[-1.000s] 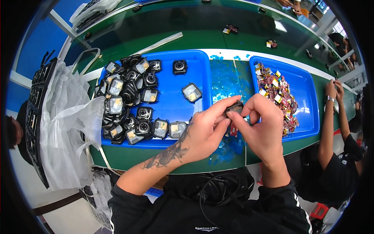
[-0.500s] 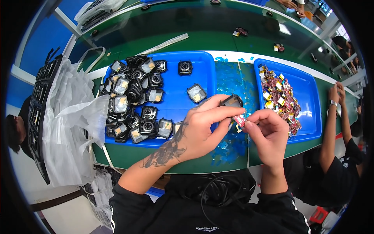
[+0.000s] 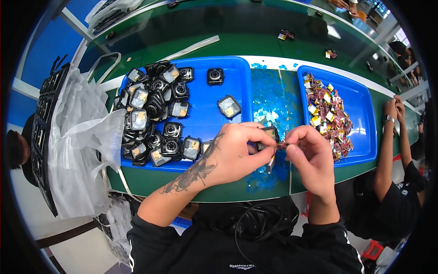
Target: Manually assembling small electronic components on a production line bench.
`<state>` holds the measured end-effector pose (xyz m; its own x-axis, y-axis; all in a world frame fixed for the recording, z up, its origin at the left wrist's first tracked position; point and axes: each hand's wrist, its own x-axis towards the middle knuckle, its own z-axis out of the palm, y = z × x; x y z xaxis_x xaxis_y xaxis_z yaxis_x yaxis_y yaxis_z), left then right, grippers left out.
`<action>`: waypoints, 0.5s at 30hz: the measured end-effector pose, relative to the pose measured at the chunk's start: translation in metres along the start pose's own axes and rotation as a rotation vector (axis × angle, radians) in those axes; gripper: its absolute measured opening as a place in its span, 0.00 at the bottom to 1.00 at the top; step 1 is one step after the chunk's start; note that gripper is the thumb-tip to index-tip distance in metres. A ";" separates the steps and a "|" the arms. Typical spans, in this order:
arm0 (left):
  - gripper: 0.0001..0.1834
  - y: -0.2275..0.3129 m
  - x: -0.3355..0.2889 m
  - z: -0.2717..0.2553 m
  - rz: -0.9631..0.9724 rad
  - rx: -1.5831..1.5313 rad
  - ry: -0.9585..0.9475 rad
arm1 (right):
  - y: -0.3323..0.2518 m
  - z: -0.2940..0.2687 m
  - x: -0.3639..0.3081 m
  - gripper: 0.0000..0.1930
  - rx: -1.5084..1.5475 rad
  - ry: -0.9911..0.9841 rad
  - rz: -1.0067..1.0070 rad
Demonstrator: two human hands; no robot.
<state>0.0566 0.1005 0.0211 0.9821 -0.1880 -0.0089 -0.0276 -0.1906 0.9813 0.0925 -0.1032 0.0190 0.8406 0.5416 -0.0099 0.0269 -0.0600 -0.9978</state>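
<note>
My left hand (image 3: 242,148) is closed around a black smartwatch case (image 3: 271,133), mostly covered by my fingers. A small reddish-brown flex part (image 3: 281,145) spans the gap between my two hands. Its left end lies at my left fingertips, and thumb and forefinger of my right hand (image 3: 312,155) pinch the other end. Below my left fingertips a small yellow and dark piece (image 3: 271,163) hangs down; what it joins to is hidden.
A blue tray (image 3: 214,130) at left holds many black watch cases. The blue tray (image 3: 362,118) at right holds a pile of red and yellow battery parts. Blue film scraps (image 3: 269,98) litter the green table between them. Beyond runs a green conveyor (image 3: 246,36); a co-worker's hands (image 3: 393,109) are at right.
My left hand has turned the watch case and brought it slightly lower. The flex part is now stretched between my fingertips, and a small piece dangles below them.
</note>
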 end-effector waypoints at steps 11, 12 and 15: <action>0.22 -0.008 0.000 0.014 0.102 -0.252 0.029 | 0.020 0.024 0.002 0.14 0.117 0.360 -0.176; 0.22 -0.009 0.000 0.014 0.100 -0.252 0.029 | 0.021 0.025 0.002 0.14 0.097 0.373 -0.189; 0.22 -0.008 0.001 0.013 0.093 -0.243 -0.022 | 0.023 0.028 0.002 0.15 0.090 0.407 -0.210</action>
<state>0.0558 0.0894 0.0105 0.9732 -0.2149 0.0816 -0.0692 0.0648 0.9955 0.0800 -0.0797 -0.0062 0.9665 0.1598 0.2011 0.1871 0.0987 -0.9774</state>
